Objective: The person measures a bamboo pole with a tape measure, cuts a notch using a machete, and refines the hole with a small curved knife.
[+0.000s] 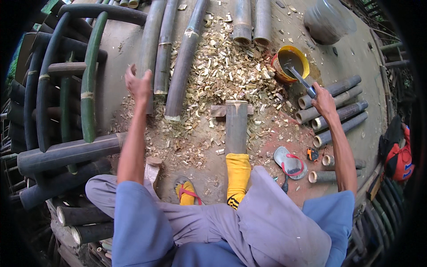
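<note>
My right hand (324, 103) is closed around a long, narrow metal tool (303, 81) with a flattened end; its exact kind I cannot make out. The tool's far end reaches over the yellow bucket (290, 57), which holds murky liquid. My left hand (138, 83) is raised at the left, fingers apart, with nothing in it, in front of a long bamboo pole (153, 40). Between my legs lies a bamboo length (236, 129), its far end on a small wooden block (218, 111). My yellow-socked foot (237, 173) is against its near end.
Wood chips (231, 66) cover the ground ahead. Cut bamboo pieces (331, 95) lie at the right, near a flip-flop (290, 162) and an orange tape measure (312, 154). A curved bamboo frame (87, 75) stands at the left. A clear plastic container (329, 22) sits far right.
</note>
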The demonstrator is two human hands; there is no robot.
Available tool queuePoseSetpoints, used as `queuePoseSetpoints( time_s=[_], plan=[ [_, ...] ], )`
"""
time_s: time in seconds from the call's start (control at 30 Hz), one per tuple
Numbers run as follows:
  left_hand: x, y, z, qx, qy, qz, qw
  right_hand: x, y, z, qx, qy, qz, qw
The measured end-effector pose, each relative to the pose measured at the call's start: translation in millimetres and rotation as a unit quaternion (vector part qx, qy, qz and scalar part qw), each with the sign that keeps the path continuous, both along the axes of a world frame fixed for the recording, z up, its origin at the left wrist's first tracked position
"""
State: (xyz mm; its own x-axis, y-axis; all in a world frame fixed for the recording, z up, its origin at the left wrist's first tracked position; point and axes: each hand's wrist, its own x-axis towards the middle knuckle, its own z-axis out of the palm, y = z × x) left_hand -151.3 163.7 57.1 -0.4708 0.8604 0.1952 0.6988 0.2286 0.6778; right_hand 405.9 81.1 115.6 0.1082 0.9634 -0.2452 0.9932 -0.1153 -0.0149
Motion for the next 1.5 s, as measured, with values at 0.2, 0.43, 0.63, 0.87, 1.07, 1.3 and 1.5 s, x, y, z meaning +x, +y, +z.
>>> queuePoseSetpoints(
  time_s=[0.2,0.43,0.63,0.87,1.07,1.3,1.5],
  plan=[
    [7,-124,-74,-0.031,-0.417,0.292,0.86,-24,-58,3,0.118,0.087,-0.042,0.988],
    [-7,-65,-86,-0.02,-0.627,0.279,0.727,-40,-130,3,0.202,0.18,-0.145,0.952],
    [-14,-39,-86,-0.036,-0.669,0.351,0.654,-50,-146,0,0.217,0.205,-0.166,0.94],
    [-100,-46,-80,-0.039,-0.614,0.327,0.717,-54,-155,0,0.215,0.21,-0.169,0.939],
    [-134,-65,-81,-0.047,-0.247,0.317,0.915,-61,-142,-15,0.236,0.232,-0.153,0.931],
    [125,-136,-23,-0.137,-0.435,-0.265,0.85,-145,-139,6,0.232,0.411,-0.243,0.847],
    [219,-184,55,-0.169,-0.629,-0.17,0.74,-177,-218,-4,0.128,0.456,-0.252,0.844]
  ],
)
